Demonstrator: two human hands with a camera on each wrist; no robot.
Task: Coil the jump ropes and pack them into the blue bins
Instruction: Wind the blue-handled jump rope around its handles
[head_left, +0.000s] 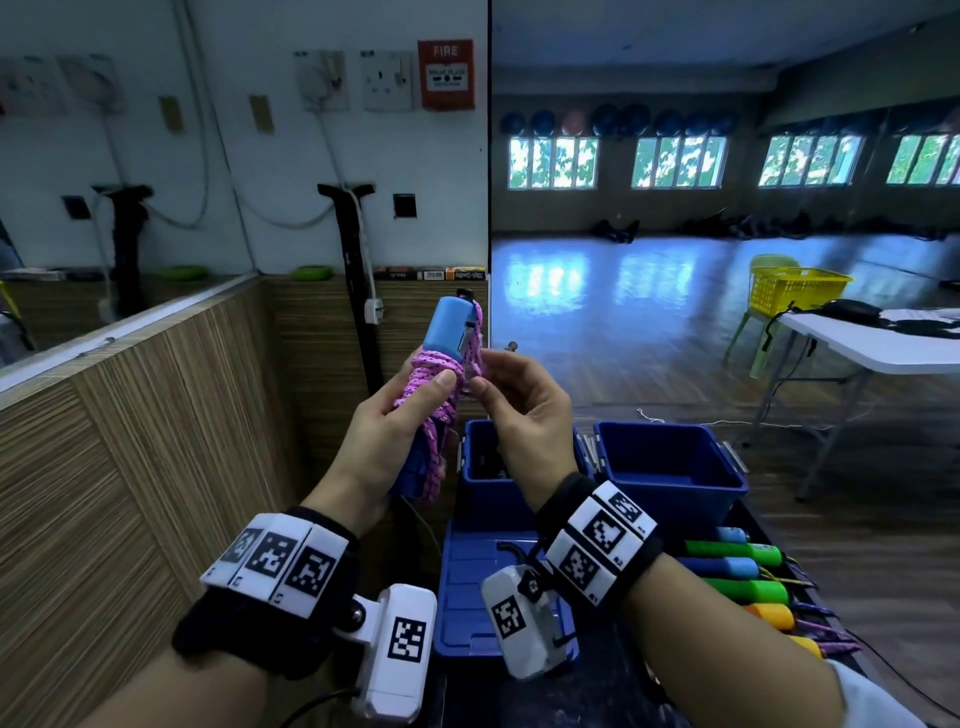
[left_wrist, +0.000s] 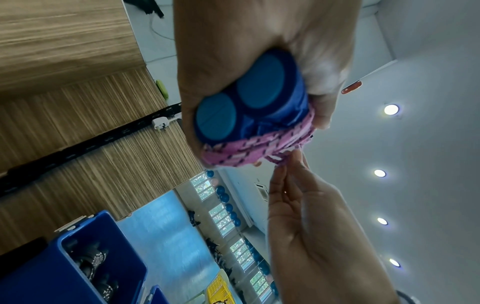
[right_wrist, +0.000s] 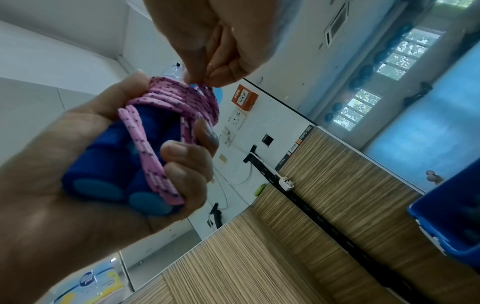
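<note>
My left hand (head_left: 405, 415) grips a jump rope bundle upright: two blue handles (head_left: 449, 327) side by side with pink speckled cord (head_left: 431, 374) wound round them. From below, the handles' round end caps (left_wrist: 240, 102) show inside my left hand (left_wrist: 249, 51). My right hand (head_left: 511, 400) pinches the cord's end at the top of the wrap, thumb and forefinger together (right_wrist: 205, 79) on the pink cord (right_wrist: 179, 96). Two blue bins stand below: the left bin (head_left: 485, 493) holds dark ropes, the right bin (head_left: 670, 467) looks empty.
A blue lid (head_left: 467, 587) lies in front of the left bin. Several jump ropes with green, blue and orange handles (head_left: 737, 571) lie at the right on the dark surface. A wood-panelled wall (head_left: 130, 467) is close on the left. A white table (head_left: 883, 343) stands far right.
</note>
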